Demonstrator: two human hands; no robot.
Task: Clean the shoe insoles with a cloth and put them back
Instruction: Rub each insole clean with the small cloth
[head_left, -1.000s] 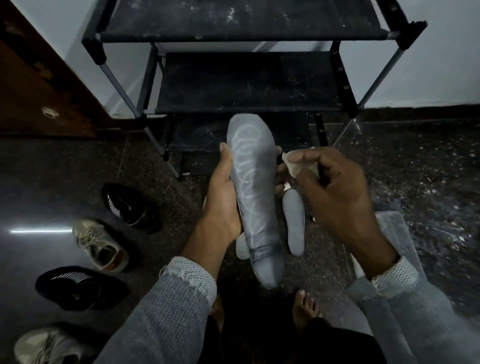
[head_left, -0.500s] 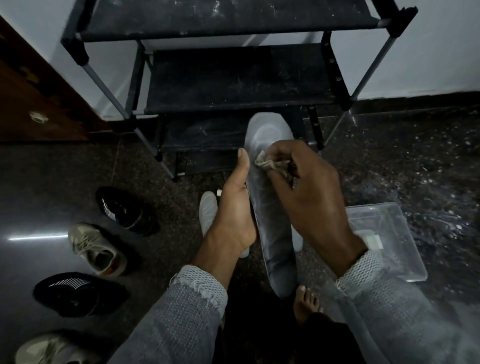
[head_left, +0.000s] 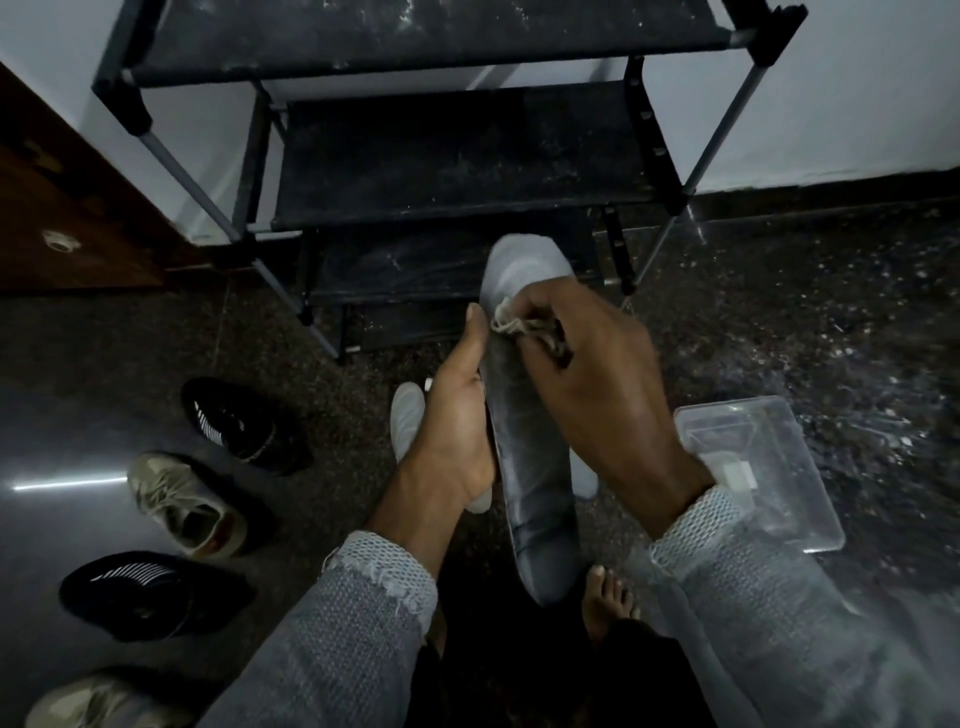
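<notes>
Gripping one insole (head_left: 524, 457), left hand (head_left: 457, 421); right hand (head_left: 597, 374) pinches one cloth (head_left: 511, 325); four shoes (head_left: 239, 418).

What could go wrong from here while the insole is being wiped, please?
The left hand holds the insole only along one edge, so pressure from the cloth in the right hand might bend it or slip it from that grip. If dropped, it could land on the speckled floor and get dirty again.
</notes>
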